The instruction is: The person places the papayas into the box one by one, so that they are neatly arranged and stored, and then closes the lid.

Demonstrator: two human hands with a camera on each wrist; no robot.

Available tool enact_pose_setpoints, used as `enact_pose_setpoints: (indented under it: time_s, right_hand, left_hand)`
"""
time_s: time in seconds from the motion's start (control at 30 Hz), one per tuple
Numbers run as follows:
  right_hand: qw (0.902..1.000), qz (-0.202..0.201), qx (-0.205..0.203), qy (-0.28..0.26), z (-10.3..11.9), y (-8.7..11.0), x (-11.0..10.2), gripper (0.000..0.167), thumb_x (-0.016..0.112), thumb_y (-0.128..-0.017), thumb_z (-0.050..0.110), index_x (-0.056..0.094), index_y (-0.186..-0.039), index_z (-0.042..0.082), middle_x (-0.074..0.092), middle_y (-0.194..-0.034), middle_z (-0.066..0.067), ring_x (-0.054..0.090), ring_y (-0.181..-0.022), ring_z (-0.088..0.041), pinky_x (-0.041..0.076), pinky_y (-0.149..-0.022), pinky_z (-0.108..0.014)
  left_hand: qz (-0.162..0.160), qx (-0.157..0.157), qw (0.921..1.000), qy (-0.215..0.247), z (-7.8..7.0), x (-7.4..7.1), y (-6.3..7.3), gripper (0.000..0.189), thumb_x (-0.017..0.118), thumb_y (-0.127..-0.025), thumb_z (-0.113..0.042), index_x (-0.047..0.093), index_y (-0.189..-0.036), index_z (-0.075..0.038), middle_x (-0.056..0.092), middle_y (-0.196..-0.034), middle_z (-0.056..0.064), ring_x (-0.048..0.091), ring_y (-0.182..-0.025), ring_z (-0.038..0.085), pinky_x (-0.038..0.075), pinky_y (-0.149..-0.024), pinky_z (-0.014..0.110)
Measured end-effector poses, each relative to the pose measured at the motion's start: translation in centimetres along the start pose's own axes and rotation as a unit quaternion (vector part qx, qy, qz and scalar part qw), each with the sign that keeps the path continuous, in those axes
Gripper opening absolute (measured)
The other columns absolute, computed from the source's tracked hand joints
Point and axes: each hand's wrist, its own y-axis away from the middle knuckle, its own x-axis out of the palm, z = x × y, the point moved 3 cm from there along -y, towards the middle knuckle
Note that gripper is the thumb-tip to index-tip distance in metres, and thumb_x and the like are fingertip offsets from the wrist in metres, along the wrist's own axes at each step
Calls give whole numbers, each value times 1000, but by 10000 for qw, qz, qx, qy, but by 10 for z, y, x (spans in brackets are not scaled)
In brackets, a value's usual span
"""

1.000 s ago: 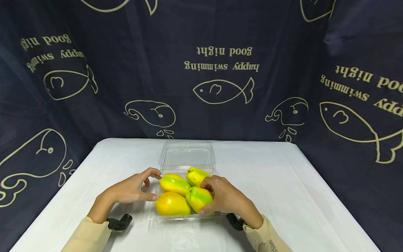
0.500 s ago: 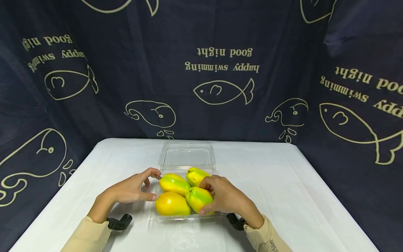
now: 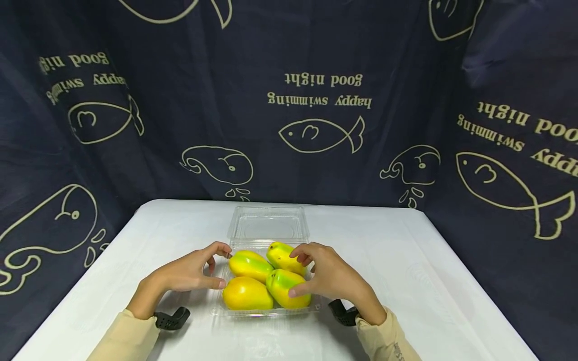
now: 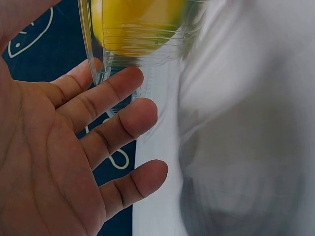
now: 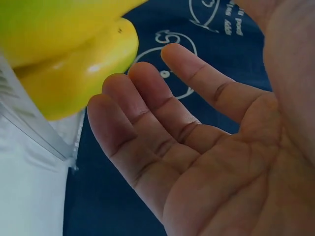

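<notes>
Several yellow-green mangoes lie in a clear plastic container (image 3: 266, 313): front left (image 3: 247, 294), back left (image 3: 250, 265), back right (image 3: 283, 256) and front right (image 3: 285, 289). My left hand (image 3: 189, 271) is at the container's left side, thumb and fingers spread; the left wrist view shows fingertips (image 4: 133, 76) right by the clear wall. My right hand (image 3: 331, 273) hovers at the right side with fingers apart and thumb overlapping the front right mango in the head view. In the right wrist view its palm holds nothing, beside a yellow mango (image 5: 83, 69).
The container's clear lid (image 3: 270, 225) lies hinged back, away from me, on the white-covered table (image 3: 370, 240). A dark curtain (image 3: 316, 175) with fish and whale drawings stands behind the table and at its sides. Black straps (image 3: 173, 319) sit at both wrists.
My right hand has let go of the front right mango and moved slightly right and up, its fingers opening. The left hand and the mangoes stay about where they were.
</notes>
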Motion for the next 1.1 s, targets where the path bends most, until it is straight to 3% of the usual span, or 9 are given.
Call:
enact_pose_setpoints:
  time_s: [0.17,0.37,0.57,0.77,0.93,1.1]
  right_hand:
    - [9996,-233,-153,29,0,-4,-10,67,93,-69,35,63,-124,11,67,-115,-4,63,-103,-21,55,-83,-38]
    - [9984,-494,-282,-38,2,-12,-20,64,92,-69,37,64,-123,18,66,-117,4,63,-102,-19,54,-81,-29]
    - [9968,-730,-305,-88,0,-19,-29,64,92,-69,38,64,-123,19,65,-113,5,61,-103,-14,56,-86,-36]
    - [9936,-1071,-338,-101,-11,-24,-37,62,92,-71,33,64,-125,19,65,-118,4,62,-109,-17,55,-91,-39]
    - [9922,-1131,-292,-435,-25,-27,-39,60,89,-75,33,63,-127,20,65,-125,3,63,-116,-25,53,-95,-42]
    - [9899,-1224,-166,-693,-37,-28,-38,59,88,-76,36,63,-128,22,65,-127,4,63,-118,-24,53,-96,-44]
  left_hand:
    - [36,17,10000,-4,0,-1,0,72,78,-82,-47,44,-139,-21,56,-134,-5,59,-93,22,45,-74,27]
    - [33,-17,10000,32,2,-1,-1,70,79,-82,-46,45,-139,-23,56,-133,-7,58,-93,22,46,-73,27]
    - [33,-17,10000,34,1,0,-2,70,78,-82,-46,44,-139,-24,56,-132,-7,58,-92,20,46,-72,27]
    - [-62,25,10000,-26,0,-1,-3,70,79,-81,-47,45,-138,-23,56,-131,-8,59,-91,20,46,-74,27]
    - [-16,-17,10000,12,0,0,-2,71,79,-82,-46,44,-139,-22,56,-131,-7,58,-92,21,46,-74,27]
    - [6,-39,10000,52,-1,1,-1,70,79,-82,-43,44,-139,-22,56,-132,-7,58,-92,21,46,-72,27]
